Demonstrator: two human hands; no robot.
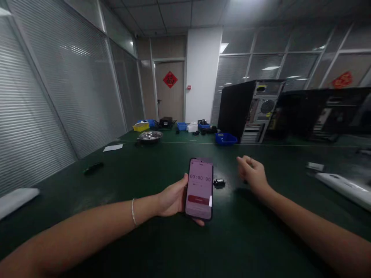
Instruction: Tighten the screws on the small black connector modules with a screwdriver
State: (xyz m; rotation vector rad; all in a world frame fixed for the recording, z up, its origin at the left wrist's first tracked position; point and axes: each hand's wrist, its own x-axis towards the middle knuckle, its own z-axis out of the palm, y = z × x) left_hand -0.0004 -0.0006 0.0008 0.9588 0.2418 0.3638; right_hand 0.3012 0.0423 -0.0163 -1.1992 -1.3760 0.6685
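Observation:
A smartphone (pixel 199 191) rests upright in my left hand (pixel 173 197), thumb along its left edge and fingers behind it. Its pinkish screen reads 00:00:00 above a red button. Just right of the phone, a small black part (pixel 219 183) with a light top lies on the green table (pixel 130 173). My right hand (pixel 252 172) hovers over the table further right, its fingers curled in. Whether anything sits inside those curled fingers is hidden from me.
Black computer cases (pixel 236 112) stand at the back right beside a blue tray (pixel 226 138). A round metal dish (pixel 150 136) and a yellow bin (pixel 141 126) sit at the back left. A long white object (pixel 344 187) lies at the right.

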